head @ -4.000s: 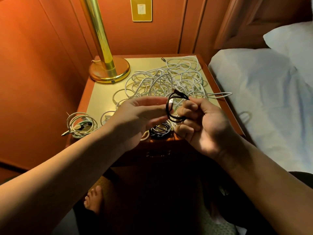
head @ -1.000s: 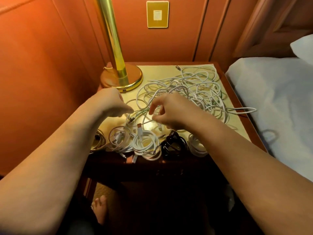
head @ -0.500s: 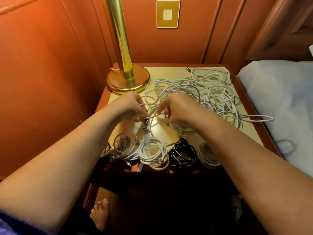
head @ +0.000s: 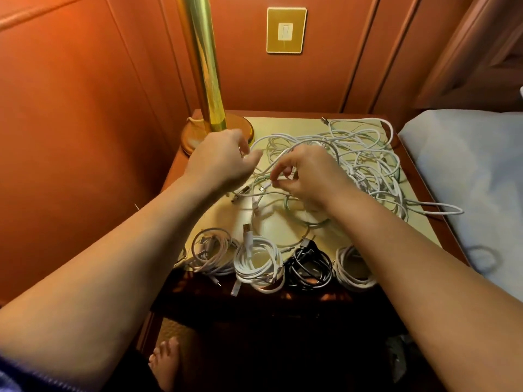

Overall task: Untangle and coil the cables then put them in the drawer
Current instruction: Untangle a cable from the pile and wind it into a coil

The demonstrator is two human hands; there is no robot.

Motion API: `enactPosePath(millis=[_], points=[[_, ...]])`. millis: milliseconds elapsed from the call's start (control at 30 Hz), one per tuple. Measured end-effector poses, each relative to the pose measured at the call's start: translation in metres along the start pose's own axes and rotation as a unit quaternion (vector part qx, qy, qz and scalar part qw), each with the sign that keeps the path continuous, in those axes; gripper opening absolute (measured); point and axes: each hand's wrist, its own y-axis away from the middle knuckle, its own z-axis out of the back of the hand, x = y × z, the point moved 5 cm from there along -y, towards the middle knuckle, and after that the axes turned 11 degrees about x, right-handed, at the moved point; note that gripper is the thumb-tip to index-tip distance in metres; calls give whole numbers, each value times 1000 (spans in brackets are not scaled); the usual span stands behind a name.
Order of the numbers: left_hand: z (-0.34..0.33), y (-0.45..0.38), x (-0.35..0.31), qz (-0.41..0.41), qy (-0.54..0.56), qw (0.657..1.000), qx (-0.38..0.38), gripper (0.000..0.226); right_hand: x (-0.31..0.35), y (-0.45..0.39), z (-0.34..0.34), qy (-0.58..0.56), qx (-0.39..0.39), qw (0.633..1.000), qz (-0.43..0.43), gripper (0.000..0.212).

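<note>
Both forearms extended over the desk (head: 418, 236), right hand (head: 305, 172) knuckles up, fingers pinching a white cable (head: 276, 162) from the tangled pile (head: 365, 154), left hand (head: 220, 159) fingers loosely curled beside it, grasp not determinable, four coiled cables (head: 259, 263) along front edge.

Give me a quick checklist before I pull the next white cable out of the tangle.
1. Right hand pinches a white cable: ok.
2. Left hand has hold of a cable: cannot tell, its fingers are curled near a strand.
3. Cable free of the tangle: not ok, loops cross over each other.
4. Finished coils out of the way: ok, black coil and white coil sit in the front row.
5. Lamp base clear of the pull: not ok, the left hand is right beside it.
6. Drawer open: cannot tell, the front is in shadow.
</note>
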Motion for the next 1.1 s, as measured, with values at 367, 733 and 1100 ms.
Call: enactPosePath(millis=[367, 733, 1100], points=[[11, 17, -10, -87, 309, 902, 290, 41, 3, 15, 5, -260, 95, 961, -25, 18], [46, 14, 14, -131, 433, 890, 48, 19, -21, 20, 24, -199, -1, 975, -103, 14], [-8, 12, -24, -25, 417, 909, 9, 34, 5, 24, 22, -108, -89, 990, -2, 24]])
